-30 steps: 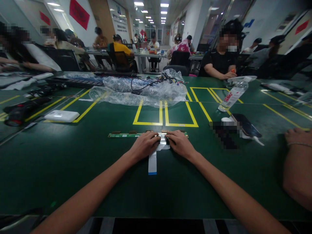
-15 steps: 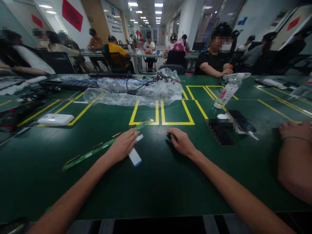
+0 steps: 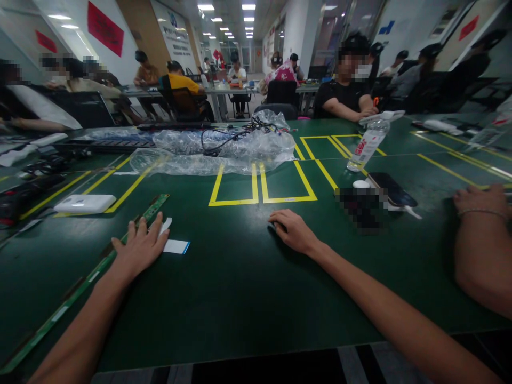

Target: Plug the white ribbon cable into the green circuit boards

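Note:
A long, narrow green circuit board (image 3: 94, 274) lies slantwise on the left of the green table. My left hand (image 3: 142, 242) is over its upper part, fingers spread and lying flat against it. From beside that hand a white flat ribbon cable (image 3: 176, 246) with a blue end sticks out to the right. My right hand (image 3: 294, 229) rests on the table below the yellow tape outlines, its fingers curled together. I see nothing held in it, though its underside is hidden.
Crumpled clear plastic wrap (image 3: 224, 146) with black cables lies at mid-table. A white box-like device (image 3: 85, 204) is at left. On the right are a water bottle (image 3: 368, 143), a phone (image 3: 390, 189) and another person's arm (image 3: 482, 245). A person in black (image 3: 346, 96) sits opposite.
My left hand has moved left and nearer to me, and the circuit board has slid along and turned steeper. The ribbon cable moved with it. My right hand stays in place.

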`<act>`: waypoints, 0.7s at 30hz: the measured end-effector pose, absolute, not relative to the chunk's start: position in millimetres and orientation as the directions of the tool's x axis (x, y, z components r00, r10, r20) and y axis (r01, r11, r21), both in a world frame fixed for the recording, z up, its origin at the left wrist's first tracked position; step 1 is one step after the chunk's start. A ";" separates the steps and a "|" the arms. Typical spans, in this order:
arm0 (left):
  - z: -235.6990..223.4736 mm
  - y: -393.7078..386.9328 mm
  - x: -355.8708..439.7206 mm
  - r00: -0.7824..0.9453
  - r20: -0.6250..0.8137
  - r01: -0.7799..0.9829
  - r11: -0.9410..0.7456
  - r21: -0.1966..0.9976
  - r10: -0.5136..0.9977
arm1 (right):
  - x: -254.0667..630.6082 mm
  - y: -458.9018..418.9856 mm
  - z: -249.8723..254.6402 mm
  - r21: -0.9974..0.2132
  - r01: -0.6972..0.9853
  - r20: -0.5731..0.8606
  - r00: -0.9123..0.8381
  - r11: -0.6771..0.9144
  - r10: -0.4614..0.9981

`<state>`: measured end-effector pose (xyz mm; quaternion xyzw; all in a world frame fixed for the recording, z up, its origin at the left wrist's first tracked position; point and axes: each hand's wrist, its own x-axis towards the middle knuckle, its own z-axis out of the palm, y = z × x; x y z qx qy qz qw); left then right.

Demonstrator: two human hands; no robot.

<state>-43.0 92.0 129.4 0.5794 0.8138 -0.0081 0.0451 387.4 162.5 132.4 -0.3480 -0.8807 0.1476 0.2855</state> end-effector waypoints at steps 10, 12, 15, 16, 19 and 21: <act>132.6 93.1 -38.6 -0.306 -0.111 0.951 0.308 0.001 0.946 | 385.6 162.6 132.1 -0.436 0.551 0.370 -0.611 0.711 0.700; 129.7 94.0 -41.7 -0.287 -0.095 0.957 0.289 0.005 0.953 | 385.1 162.9 132.5 -0.431 0.550 0.372 -0.614 0.715 0.697; 124.8 95.5 -47.7 -0.272 -0.085 0.962 0.274 0.009 0.958 | 383.9 163.3 133.3 -0.424 0.546 0.374 -0.621 0.722 0.689; 123.8 96.1 -49.1 -0.272 -0.083 0.962 0.274 0.007 0.959 | 383.3 163.3 133.4 -0.423 0.544 0.374 -0.623 0.724 0.687; 123.5 97.9 -49.8 -0.265 -0.081 0.964 0.266 -0.001 0.961 | 381.3 163.3 133.4 -0.414 0.545 0.374 -0.628 0.729 0.682; 125.0 98.9 -47.9 -0.257 -0.084 0.966 0.258 -0.002 0.963 | 380.5 163.4 133.3 -0.409 0.545 0.376 -0.630 0.732 0.680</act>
